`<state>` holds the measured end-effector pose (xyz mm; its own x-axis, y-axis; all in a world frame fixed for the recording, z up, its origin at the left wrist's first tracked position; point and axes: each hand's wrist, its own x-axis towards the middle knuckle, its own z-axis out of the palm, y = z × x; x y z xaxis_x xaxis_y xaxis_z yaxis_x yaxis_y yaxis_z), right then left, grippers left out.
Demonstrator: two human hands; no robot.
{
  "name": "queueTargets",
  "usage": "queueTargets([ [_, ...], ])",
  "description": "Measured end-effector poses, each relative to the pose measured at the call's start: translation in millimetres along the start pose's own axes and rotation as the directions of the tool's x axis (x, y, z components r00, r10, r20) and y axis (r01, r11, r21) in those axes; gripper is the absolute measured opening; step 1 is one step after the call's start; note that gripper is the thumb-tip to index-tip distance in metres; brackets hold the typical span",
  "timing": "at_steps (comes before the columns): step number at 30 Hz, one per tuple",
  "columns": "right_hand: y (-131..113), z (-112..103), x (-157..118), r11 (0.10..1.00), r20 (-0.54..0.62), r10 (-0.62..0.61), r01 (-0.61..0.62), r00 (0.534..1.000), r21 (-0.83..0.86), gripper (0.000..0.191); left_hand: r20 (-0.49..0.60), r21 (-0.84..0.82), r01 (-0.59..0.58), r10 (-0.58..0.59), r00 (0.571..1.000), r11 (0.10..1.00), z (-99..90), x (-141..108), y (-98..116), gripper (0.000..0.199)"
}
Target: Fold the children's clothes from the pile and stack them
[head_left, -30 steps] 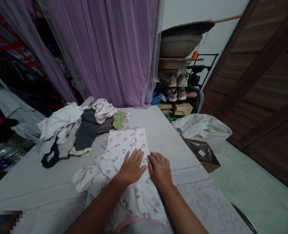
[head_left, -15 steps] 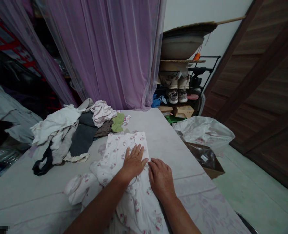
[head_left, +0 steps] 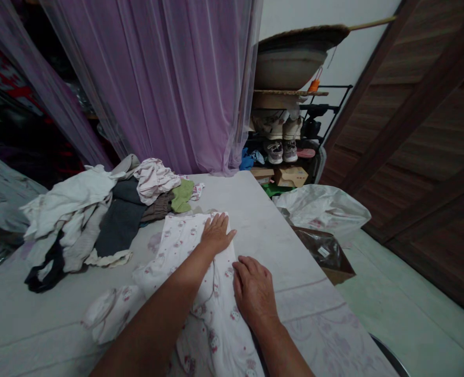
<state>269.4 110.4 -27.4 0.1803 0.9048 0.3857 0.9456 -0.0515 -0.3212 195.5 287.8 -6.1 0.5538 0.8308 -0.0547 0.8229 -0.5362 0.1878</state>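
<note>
A white garment with small pink and red cartoon prints (head_left: 179, 235) lies spread over the table-like surface in front of me, its far end flat and its near left part bunched. My left hand (head_left: 216, 235) rests flat on its upper right part, fingers stretched forward and thumb out to the side. Along the garment's right edge, my right hand (head_left: 254, 288) lies palm down with loosely bent fingers. Neither hand shows anything gripped. My left forearm covers part of the cloth.
A heap of mixed clothes (head_left: 118, 214) lies at the left on the pale covered surface (head_left: 302, 303). Purple curtains (head_left: 169, 84) hang behind it. Off the right edge stand a shoe rack (head_left: 283, 149), a plastic bag (head_left: 326, 209) and an open cardboard box (head_left: 342, 275).
My left hand has slid forward over the garment towards its far right corner. My right hand stays by the right edge. The view has shifted slightly.
</note>
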Motion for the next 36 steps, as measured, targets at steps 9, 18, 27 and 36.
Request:
queueTargets([
  [9,0.6,-6.4,1.7,0.999,0.045,-0.010,0.008,0.999,0.045,0.027,0.085,0.006,-0.195,0.194,0.977,0.981,-8.4,-67.3,-3.4,0.061],
  [18,-2.1,-10.7,3.2,1.000,0.056,-0.011,0.010,0.998,0.018,0.026,0.199,-0.040,-0.309,0.310,0.929,0.950,-16.0,-183.7,-25.2,0.051],
  [27,-31.2,-34.0,-32.0,0.962,0.063,-0.113,0.094,0.992,0.258,0.026,0.170,-0.029,-0.407,0.406,0.898,0.913,-59.1,-221.0,-89.6,0.046],
  [36,-61.7,-41.7,-84.7,0.833,0.085,-0.337,0.255,0.938,0.492,0.017,0.099,0.157,-0.484,0.474,0.875,0.861,-54.8,-229.1,-91.0,0.021],
])
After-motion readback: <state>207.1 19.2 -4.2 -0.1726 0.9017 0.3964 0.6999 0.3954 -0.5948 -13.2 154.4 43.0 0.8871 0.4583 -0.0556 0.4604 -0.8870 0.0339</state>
